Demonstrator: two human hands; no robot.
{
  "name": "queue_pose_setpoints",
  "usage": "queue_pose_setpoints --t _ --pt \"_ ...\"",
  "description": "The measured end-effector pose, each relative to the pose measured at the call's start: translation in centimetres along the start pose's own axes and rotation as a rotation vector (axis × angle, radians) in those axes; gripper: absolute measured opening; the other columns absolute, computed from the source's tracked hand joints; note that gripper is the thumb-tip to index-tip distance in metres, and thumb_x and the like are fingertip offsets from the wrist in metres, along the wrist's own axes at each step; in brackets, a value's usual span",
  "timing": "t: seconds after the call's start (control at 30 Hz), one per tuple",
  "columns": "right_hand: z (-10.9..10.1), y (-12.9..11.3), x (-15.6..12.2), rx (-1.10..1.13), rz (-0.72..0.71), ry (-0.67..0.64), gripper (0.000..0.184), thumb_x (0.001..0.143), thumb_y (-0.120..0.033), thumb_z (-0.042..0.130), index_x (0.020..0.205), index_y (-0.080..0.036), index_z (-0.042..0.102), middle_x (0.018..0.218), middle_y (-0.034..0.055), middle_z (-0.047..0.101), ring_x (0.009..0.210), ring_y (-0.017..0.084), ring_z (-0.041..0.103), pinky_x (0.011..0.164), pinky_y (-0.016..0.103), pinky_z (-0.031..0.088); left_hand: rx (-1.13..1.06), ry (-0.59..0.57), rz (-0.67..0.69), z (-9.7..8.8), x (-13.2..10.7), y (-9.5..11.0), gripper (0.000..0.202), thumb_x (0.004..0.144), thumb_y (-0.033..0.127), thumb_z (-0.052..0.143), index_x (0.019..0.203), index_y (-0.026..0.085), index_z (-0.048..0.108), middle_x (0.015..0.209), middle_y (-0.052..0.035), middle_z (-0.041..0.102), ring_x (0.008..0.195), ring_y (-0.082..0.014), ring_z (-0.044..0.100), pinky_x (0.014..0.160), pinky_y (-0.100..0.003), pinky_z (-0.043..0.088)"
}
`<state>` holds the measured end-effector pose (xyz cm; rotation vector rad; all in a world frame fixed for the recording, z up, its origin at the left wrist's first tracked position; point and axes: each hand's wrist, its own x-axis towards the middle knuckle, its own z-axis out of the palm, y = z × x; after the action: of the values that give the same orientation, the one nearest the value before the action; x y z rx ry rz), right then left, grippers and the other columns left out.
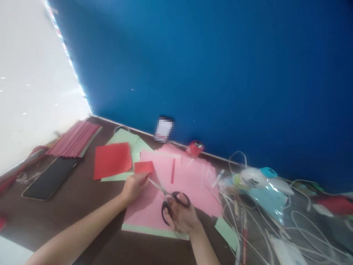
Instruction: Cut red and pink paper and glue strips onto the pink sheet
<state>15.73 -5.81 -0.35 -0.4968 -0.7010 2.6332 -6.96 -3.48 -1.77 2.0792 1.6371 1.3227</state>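
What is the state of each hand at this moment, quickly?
Left hand: closed, pinching a small red paper piece.
Right hand: closed around the handles of the scissors.

Small red paper rectangle [143, 167], black-handled silver metal scissors [165, 192]; pink paper sheets [162, 171]. Near back edge of brown surface [82, 191]: pale-green paper [122, 137].

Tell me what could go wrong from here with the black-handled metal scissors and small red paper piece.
Cut fingers: the black-handled metal scissors in the right hand point toward the left hand, so a slip might nick it.
Stray snips: the flat pink paper sheets beneath the scissors could get caught.
Bending: the left hand pinches the small red paper piece near its lower edge, so it may flex.
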Motion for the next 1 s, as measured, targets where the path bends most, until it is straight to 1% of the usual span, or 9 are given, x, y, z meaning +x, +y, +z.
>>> queue_pose_setpoints --t 0.07,0.17,0.3,0.4,0.5,0.6,0.73,0.87,1.0 --pt "0.3 0.2 0.4 -0.011 -0.015 0.019 0.059 0.077 -0.07 0.035 0.09 -0.016 0.056 0.062 0.0023 0.061 0.036 0.007 0.043 0.034 0.016 0.026 0.049 0.053 0.02 0.1 0.0 0.0 0.02 0.082 0.021 0.049 0.087 0.02 0.068 0.071 -0.0009 0.071 0.057 -0.0129 0.064 0.056 -0.021 0.05" --pt "0.5 0.2 0.8 -0.032 -0.026 0.085 0.066 0.076 -0.072 0.031 0.088 -0.013 0.056 0.059 0.0044 0.06 0.035 0.007 0.041 0.033 0.017 0.026 0.077 0.096 0.059 0.2 0.0 -0.1 0.019 0.082 0.021 0.05 0.09 0.02 0.067 0.077 -0.0017 0.072 0.063 -0.013 0.066 0.061 -0.021 0.052" --pt "0.4 0.2 0.8 -0.014 -0.049 0.133 0.066 0.077 -0.072 0.029 0.084 -0.012 0.056 0.056 0.0039 0.059 0.035 0.007 0.04 0.035 0.018 0.028 0.061 0.104 0.107 0.2 0.1 -0.3 0.02 0.083 0.021 0.05 0.092 0.02 0.068 0.083 -0.0031 0.072 0.069 -0.0133 0.067 0.064 -0.021 0.054" --pt "0.5 0.2 0.8 0.011 -0.062 0.147 0.065 0.077 -0.071 0.032 0.082 -0.012 0.057 0.057 0.0041 0.06 0.034 0.007 0.041 0.034 0.018 0.028 0.052 0.094 0.131 0.2 0.1 -0.3 0.021 0.084 0.022 0.049 0.094 0.02 0.068 0.088 -0.0044 0.072 0.072 -0.0136 0.068 0.065 -0.021 0.055" --pt "0.6 0.3 0.9 0.03 -0.06 0.154 0.064 0.077 -0.07 0.034 0.082 -0.011 0.058 0.059 0.0058 0.062 0.034 0.007 0.043 0.033 0.018 0.027 0.059 0.096 0.15 0.2 0.1 -0.4 0.021 0.085 0.022 0.05 0.095 0.02 0.068 0.091 -0.0048 0.072 0.074 -0.0142 0.068 0.067 -0.022 0.057" --pt "0.6 0.3 0.9 0.048 -0.058 0.15 0.062 0.078 -0.068 0.035 0.083 -0.011 0.058 0.06 0.0065 0.062 0.035 0.008 0.044 0.031 0.017 0.027 0.09 0.124 0.168 0.3 0.0 -0.6 0.02 0.084 0.023 0.052 0.095 0.02 0.069 0.093 -0.0052 0.072 0.076 -0.0157 0.069 0.069 -0.024 0.058" --pt "0.4 0.4 0.9 0.081 -0.096 0.127 0.061 0.078 -0.067 0.036 0.085 -0.011 0.058 0.061 0.0064 0.063 0.035 0.007 0.044 0.03 0.016 0.026 0.163 0.158 0.189 0.3 0.0 -0.8 0.02 0.084 0.025 0.053 0.095 0.021 0.069 0.093 -0.0057 0.072 0.077 -0.0171 0.069 0.069 -0.026 0.058" --pt "0.4 0.4 0.9 0.092 -0.102 0.104 0.059 0.078 -0.067 0.037 0.086 -0.012 0.056 0.063 0.0066 0.064 0.035 0.008 0.046 0.028 0.015 0.025 0.224 0.169 0.254 0.0 0.2 -0.5 0.018 0.084 0.021 0.054 0.094 0.019 0.069 0.091 -0.0064 0.072 0.08 -0.0191 0.069 0.074 -0.03 0.058" --pt "1.3 0.2 1.2 0.085 -0.11 0.118 0.06 0.078 -0.069 0.035 0.086 -0.013 0.054 0.064 0.0064 0.063 0.034 0.008 0.047 0.026 0.016 0.023 0.269 0.188 0.325 -0.4 0.6 -0.1 0.018 0.084 0.018 0.054 0.094 0.019 0.068 0.089 -0.0055 0.072 0.082 -0.0208 0.069 0.075 -0.033 0.058"
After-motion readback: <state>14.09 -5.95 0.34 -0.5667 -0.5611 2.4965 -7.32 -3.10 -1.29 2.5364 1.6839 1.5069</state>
